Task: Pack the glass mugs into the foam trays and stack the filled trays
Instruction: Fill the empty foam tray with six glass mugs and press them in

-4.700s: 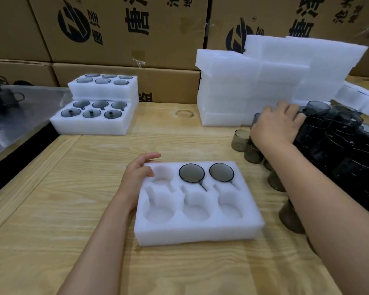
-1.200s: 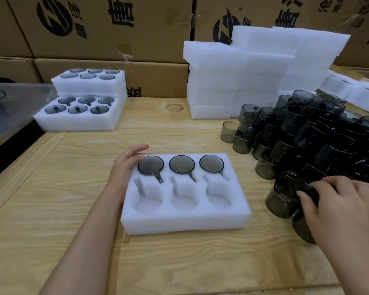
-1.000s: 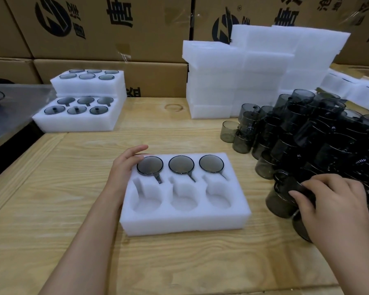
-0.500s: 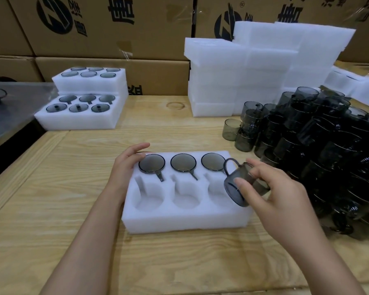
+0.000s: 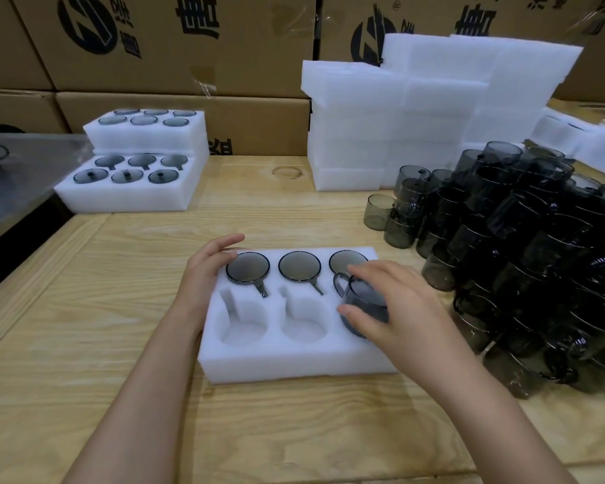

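Fingers of the right hand (image 5: 404, 310) curl round a mug (image 5: 362, 302) over the foam tray (image 5: 294, 365); left hand (image 5: 206, 270) rests flat.

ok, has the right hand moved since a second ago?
Yes. The right hand went left, from the mug pile to the foam tray, and now holds a mug over its near-right pocket.
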`<state>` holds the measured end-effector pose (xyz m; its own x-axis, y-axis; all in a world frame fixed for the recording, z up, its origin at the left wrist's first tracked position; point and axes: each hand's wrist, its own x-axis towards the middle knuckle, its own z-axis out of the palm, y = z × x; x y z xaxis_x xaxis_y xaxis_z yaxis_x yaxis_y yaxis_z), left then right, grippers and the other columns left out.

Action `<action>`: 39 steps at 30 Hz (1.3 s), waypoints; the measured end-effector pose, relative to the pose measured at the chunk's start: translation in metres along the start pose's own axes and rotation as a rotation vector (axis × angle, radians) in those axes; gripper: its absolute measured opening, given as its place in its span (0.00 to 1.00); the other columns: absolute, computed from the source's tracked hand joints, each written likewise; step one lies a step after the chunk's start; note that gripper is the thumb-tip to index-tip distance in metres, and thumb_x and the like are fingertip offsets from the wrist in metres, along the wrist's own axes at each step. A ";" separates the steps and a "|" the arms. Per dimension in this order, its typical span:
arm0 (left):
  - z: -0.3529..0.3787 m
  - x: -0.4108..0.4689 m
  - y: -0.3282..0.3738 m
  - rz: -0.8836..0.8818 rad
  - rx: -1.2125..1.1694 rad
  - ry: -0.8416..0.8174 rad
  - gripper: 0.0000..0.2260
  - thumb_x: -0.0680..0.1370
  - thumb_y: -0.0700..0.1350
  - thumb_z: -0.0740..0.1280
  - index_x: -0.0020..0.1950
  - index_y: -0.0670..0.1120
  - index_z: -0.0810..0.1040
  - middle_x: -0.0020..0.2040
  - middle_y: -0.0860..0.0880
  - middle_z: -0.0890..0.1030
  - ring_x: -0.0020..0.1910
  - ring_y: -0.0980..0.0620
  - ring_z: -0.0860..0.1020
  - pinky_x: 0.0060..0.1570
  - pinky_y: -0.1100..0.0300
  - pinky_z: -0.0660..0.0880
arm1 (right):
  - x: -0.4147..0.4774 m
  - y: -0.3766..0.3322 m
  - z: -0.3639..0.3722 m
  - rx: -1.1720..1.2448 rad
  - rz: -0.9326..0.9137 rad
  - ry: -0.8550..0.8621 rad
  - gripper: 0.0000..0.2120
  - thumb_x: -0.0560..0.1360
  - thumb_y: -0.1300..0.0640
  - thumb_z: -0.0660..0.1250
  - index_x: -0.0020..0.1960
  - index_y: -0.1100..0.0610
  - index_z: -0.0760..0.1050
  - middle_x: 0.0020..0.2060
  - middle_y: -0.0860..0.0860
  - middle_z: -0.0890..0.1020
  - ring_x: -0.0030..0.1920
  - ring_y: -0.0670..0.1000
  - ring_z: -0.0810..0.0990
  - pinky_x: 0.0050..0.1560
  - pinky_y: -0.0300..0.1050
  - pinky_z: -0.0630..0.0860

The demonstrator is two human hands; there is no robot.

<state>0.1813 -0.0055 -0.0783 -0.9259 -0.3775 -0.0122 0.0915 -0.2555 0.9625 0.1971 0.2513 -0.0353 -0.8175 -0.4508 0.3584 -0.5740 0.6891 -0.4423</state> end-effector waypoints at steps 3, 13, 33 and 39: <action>-0.001 0.000 0.000 -0.001 0.005 0.000 0.14 0.77 0.33 0.59 0.59 0.42 0.77 0.37 0.48 0.84 0.34 0.53 0.82 0.32 0.66 0.76 | -0.002 -0.003 0.005 -0.104 -0.025 -0.010 0.23 0.71 0.51 0.72 0.64 0.55 0.76 0.56 0.48 0.78 0.57 0.52 0.72 0.56 0.37 0.65; 0.000 -0.001 0.000 0.019 0.052 -0.002 0.14 0.77 0.33 0.58 0.59 0.41 0.77 0.36 0.51 0.84 0.33 0.56 0.81 0.31 0.68 0.75 | -0.004 0.000 0.014 -0.181 -0.054 -0.035 0.22 0.75 0.48 0.66 0.66 0.56 0.72 0.60 0.49 0.74 0.60 0.52 0.70 0.58 0.41 0.68; -0.001 -0.004 0.002 0.011 0.051 0.003 0.14 0.77 0.33 0.60 0.58 0.44 0.78 0.35 0.51 0.84 0.33 0.55 0.81 0.31 0.67 0.76 | 0.017 0.006 0.003 0.022 0.027 -0.144 0.29 0.79 0.41 0.47 0.74 0.56 0.59 0.75 0.50 0.59 0.75 0.47 0.51 0.70 0.36 0.48; 0.000 -0.003 0.001 0.017 0.071 0.000 0.14 0.77 0.33 0.59 0.59 0.43 0.78 0.37 0.52 0.84 0.34 0.56 0.82 0.31 0.68 0.75 | 0.044 0.005 0.031 -0.266 0.069 -0.421 0.30 0.77 0.36 0.36 0.76 0.43 0.37 0.76 0.46 0.36 0.73 0.47 0.28 0.71 0.53 0.28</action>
<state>0.1845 -0.0045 -0.0769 -0.9243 -0.3816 0.0043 0.0809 -0.1851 0.9794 0.1564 0.2172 -0.0476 -0.8328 -0.5512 -0.0511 -0.5308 0.8214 -0.2086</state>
